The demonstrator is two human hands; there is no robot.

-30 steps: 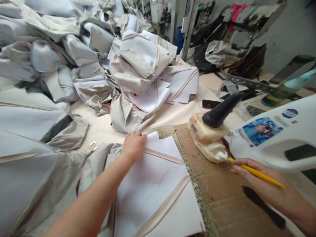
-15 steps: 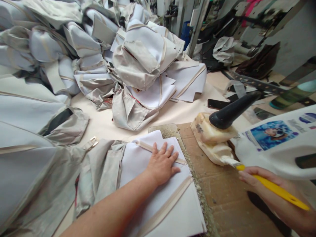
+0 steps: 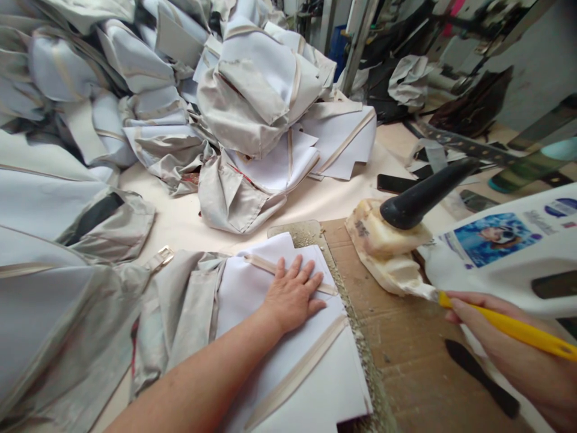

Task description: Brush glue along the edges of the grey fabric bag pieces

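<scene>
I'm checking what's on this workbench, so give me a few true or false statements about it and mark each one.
1. The left hand lies flat on a white fabric panel. True.
2. The right hand holds scissors. False: it holds a yellow stick.
3. A white plastic jug with a blue picture on it sits at the right. True.
4. The metal buckle is under the left hand. False: it lies at the edge of the grey garment, apart from the hand.
5. A dark phone lies beyond the cardboard sheet. True.
</scene>
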